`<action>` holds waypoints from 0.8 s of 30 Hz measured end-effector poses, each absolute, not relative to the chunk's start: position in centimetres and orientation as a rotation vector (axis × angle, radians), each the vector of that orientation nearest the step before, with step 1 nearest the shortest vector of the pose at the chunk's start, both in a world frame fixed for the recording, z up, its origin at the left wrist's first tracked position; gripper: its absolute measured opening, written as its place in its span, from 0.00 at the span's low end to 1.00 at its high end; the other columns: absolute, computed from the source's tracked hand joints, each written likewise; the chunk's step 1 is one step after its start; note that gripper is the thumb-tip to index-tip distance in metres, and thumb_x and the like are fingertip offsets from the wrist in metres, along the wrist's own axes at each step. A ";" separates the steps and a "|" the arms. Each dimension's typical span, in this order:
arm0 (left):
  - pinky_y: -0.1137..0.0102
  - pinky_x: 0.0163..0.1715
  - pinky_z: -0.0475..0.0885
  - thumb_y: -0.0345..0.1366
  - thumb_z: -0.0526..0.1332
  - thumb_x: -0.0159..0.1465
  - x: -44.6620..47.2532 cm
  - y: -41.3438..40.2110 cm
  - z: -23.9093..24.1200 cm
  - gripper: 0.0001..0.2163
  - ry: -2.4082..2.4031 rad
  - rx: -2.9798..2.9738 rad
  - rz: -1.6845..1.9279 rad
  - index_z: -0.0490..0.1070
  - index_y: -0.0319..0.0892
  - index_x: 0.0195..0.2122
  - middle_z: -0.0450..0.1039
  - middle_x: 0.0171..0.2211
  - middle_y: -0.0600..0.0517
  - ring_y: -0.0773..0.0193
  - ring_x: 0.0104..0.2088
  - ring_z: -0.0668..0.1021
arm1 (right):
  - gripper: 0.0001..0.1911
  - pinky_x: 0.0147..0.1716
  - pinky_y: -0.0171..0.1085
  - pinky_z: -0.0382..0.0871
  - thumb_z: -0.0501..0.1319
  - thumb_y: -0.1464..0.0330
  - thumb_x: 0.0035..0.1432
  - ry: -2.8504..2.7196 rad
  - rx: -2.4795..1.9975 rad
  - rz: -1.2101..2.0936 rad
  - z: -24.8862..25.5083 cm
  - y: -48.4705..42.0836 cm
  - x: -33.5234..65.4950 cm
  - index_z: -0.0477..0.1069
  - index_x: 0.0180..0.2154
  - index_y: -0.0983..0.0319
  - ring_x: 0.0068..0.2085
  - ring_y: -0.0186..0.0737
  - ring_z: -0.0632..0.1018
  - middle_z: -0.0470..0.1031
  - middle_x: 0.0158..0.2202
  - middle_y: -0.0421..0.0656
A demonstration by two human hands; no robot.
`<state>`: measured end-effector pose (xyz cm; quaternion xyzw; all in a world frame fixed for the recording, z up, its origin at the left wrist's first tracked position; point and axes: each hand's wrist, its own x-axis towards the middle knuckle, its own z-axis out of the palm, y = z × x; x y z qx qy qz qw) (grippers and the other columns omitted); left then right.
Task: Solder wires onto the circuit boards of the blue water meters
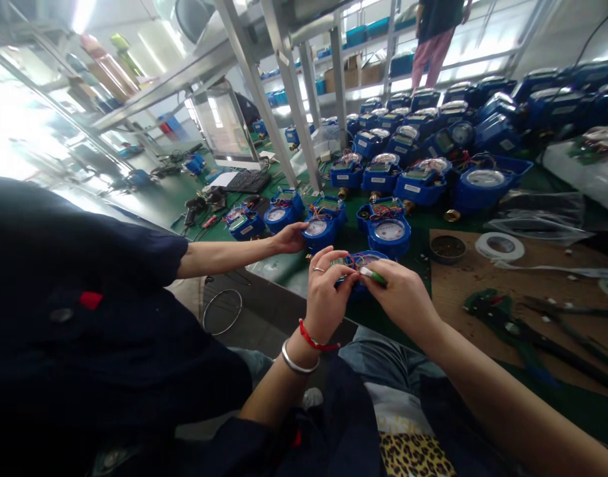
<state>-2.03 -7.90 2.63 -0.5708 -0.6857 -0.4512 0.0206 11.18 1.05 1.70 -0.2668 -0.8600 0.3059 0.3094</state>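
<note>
Both my hands meet over a blue water meter (370, 256) at the table's front edge; they hide much of its wiring and dial. My left hand (328, 288), with a ring, red cord and silver bangle, pinches thumb and fingers together beside the coloured wires; what lies between the fingertips is too small to make out. In my right hand (400, 295) is a slim green-and-white stick (374, 275), its white end pointing toward my left fingertips. Just behind stands another blue meter (389, 228) with its round dial and loose wires showing.
A co-worker's hand (290, 238) touches a neighbouring meter (316, 228) on the left. Several more meters (423, 182) crowd the back. To the right, a brown board (447, 291) bears a tape roll (500, 247), a round tin (447, 248) and green-handled pliers (512, 324). Metal shelf posts (296, 99) rise behind.
</note>
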 end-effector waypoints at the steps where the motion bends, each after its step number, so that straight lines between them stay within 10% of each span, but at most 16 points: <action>1: 0.54 0.59 0.63 0.33 0.62 0.63 -2.1 -7.9 2.6 0.03 -2.143 -1.772 -1.420 0.74 0.44 0.32 0.74 0.49 0.49 0.55 0.58 0.68 | 0.10 0.38 0.37 0.63 0.55 0.65 0.64 -2.281 -0.690 0.808 1.6 1.1 11.2 0.71 0.32 0.61 0.38 0.42 0.74 0.75 0.37 0.46; 16: 0.57 0.57 0.66 0.36 0.61 0.64 -3.0 -8.4 2.5 0.07 -2.260 -1.743 -1.690 0.77 0.43 0.34 0.75 0.46 0.48 0.57 0.52 0.74 | 0.13 0.49 0.41 0.67 0.58 0.67 0.61 -2.264 -0.661 0.816 1.7 1.0 11.2 0.72 0.48 0.60 0.49 0.45 0.76 0.76 0.49 0.47; 24: 0.58 0.55 0.67 0.38 0.60 0.65 -2.8 -8.0 2.3 0.08 -2.217 -1.708 -1.691 0.75 0.43 0.31 0.77 0.43 0.48 0.57 0.50 0.75 | 0.11 0.38 0.38 0.64 0.53 0.64 0.65 -2.359 -0.657 0.657 1.8 1.2 10.7 0.69 0.32 0.61 0.37 0.42 0.73 0.74 0.35 0.46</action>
